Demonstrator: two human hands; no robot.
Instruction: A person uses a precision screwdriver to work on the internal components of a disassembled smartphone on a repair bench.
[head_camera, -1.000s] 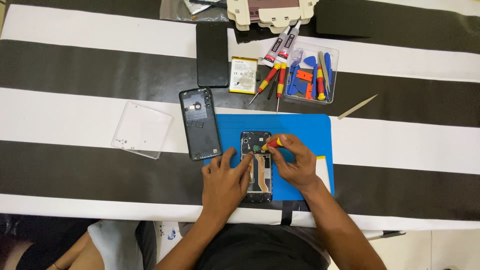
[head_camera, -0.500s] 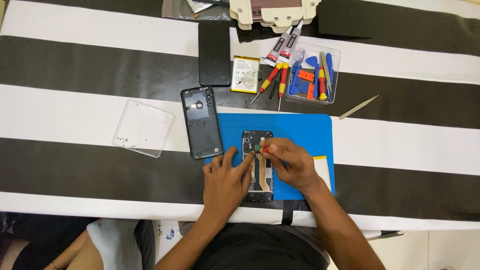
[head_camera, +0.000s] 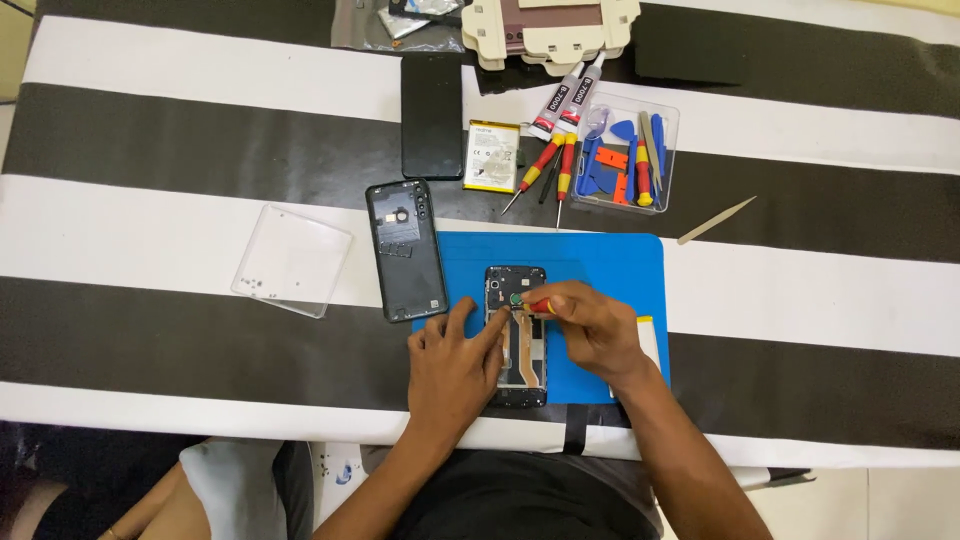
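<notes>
The right hand (head_camera: 592, 328) and left hand (head_camera: 452, 368) hide much of the opened phone (head_camera: 517, 340).

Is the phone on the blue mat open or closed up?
Open. The phone shows its insides, and its back cover lies beside the mat.

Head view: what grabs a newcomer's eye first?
The bright blue mat at the near table edge, with an opened phone on it. The left hand steadies the phone while the right hand holds a red-handled screwdriver to its upper part. Next, the black back cover left of the mat and the clear tool tray behind it.
</notes>
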